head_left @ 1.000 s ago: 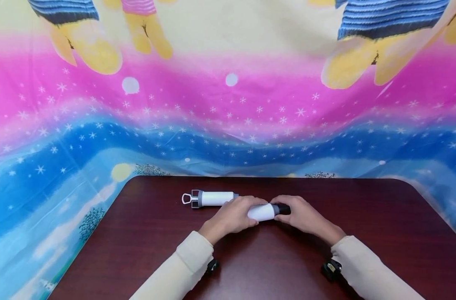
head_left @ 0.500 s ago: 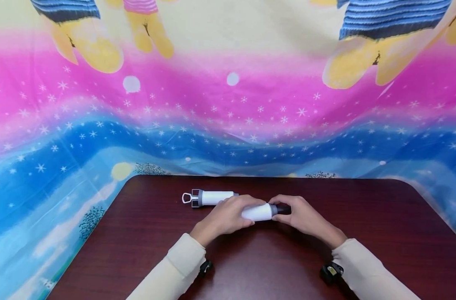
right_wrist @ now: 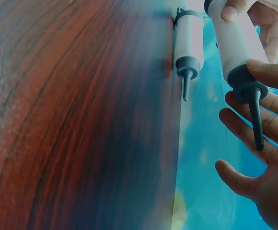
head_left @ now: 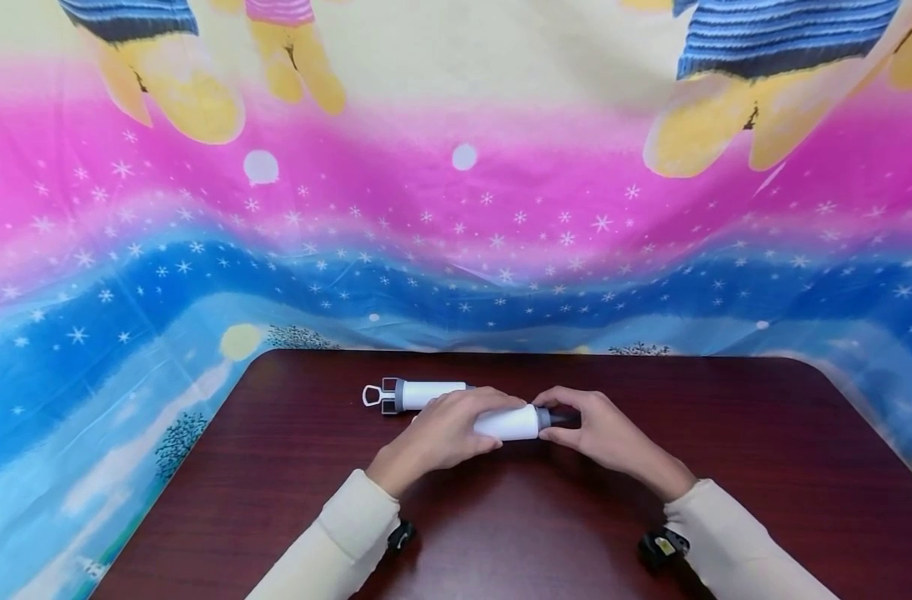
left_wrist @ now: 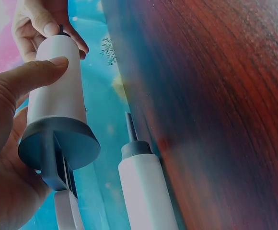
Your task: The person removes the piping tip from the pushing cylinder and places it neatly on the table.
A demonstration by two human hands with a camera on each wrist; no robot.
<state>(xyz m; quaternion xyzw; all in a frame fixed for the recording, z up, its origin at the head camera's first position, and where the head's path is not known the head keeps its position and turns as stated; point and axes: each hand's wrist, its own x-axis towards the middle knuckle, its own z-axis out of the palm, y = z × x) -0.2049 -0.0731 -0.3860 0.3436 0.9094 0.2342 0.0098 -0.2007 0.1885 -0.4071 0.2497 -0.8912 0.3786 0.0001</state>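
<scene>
Held in both hands over the desk (head_left: 726, 433), 1 white syringe (head_left: 507, 422) lies level, its nozzle pointing to 3 o'clock. The left hand (head_left: 443, 433) has a narrow grip curled round the barrel, with the thumb laid along it, as the left wrist view shows. The right hand (head_left: 602, 433) takes the dark collar between thumb and fingertips; in the right wrist view the nozzle (right_wrist: 255, 120) is seen running across its loosely spread fingers (right_wrist: 247, 129). A dark flange (left_wrist: 60, 143) closes the plunger end, beside the left palm. A 2nd syringe (head_left: 424, 394) lies flat on the desk at 11 o'clock from the left hand, just beside it, with its ring (head_left: 370, 396) toward 9 o'clock and its own nozzle toward 3 o'clock. Behind the desk, at 12 o'clock, a bright cloth (head_left: 456, 250) is hung.
</scene>
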